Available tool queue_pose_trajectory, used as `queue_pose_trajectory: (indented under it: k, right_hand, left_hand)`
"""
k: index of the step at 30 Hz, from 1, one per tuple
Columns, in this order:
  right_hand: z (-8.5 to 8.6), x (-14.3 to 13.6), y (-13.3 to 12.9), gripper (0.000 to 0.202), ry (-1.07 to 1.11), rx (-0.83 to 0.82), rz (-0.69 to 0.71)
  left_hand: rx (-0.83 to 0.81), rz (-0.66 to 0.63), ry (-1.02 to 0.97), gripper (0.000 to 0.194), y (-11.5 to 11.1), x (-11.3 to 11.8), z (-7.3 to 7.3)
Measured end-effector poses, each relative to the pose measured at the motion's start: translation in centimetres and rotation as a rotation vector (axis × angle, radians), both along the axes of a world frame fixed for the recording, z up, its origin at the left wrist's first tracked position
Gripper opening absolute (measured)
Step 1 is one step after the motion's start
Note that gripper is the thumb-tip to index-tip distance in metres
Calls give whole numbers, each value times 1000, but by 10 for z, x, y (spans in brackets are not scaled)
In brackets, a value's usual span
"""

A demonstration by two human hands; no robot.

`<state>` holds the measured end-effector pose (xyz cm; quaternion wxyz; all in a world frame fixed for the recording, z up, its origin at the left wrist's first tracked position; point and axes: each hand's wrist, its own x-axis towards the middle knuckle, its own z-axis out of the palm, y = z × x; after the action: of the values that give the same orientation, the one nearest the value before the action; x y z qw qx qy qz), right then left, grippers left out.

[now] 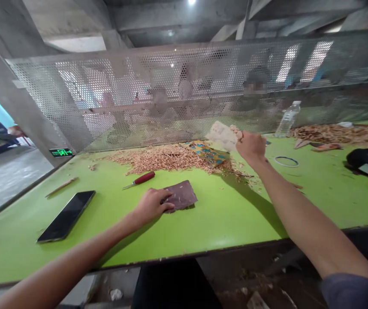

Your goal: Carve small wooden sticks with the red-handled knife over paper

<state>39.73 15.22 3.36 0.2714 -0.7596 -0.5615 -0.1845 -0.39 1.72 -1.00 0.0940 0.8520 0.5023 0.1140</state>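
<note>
My left hand (152, 205) rests on the green table, its thumb and fingers closed over the left edge of a brownish-purple sheet of sandpaper (183, 196). Pale specks lie on the sheet. Raised above the table, my right hand (251, 146) is closed around one end of a pale, whitish flat piece (223, 134); motion blur hides what it is. Behind the sandpaper lies a carving knife (143, 178) with a red handle and short metal blade. Beneath the raised piece, a yellow and blue patterned packet (207, 153) lies on wood shavings (161, 159).
A black phone (67, 216) and a thin wooden stick (62, 187) lie on the left. On the right are a white ring (286, 161), a clear bottle (288, 119), more shavings (328, 134) and a black object (367, 164). A perforated metal screen (107, 124) borders the back.
</note>
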Motion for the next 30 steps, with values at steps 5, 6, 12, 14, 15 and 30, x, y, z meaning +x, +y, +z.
queue_pose_trajectory:
  k: [5, 6, 12, 14, 15, 30]
  right_hand:
    - [4, 3, -7, 33, 97, 221, -32]
    - [4, 5, -7, 34, 122, 240, -35]
    - [4, 12, -9, 34, 250, 271, -66]
    - [3, 11, -8, 31, 264, 285, -55]
    - [2, 10, -7, 28, 267, 292, -47]
    - [-4, 7, 7, 19, 370, 586, 44]
  left_hand:
    - [87, 56, -3, 27, -3, 13, -4]
    - [106, 66, 3, 28, -2, 17, -4]
    - [123, 45, 28, 31, 24, 58, 2]
    - [126, 42, 17, 34, 37, 75, 4]
    - [133, 22, 13, 37, 43, 82, 5]
    - [-165, 178, -716, 26, 119, 116, 1]
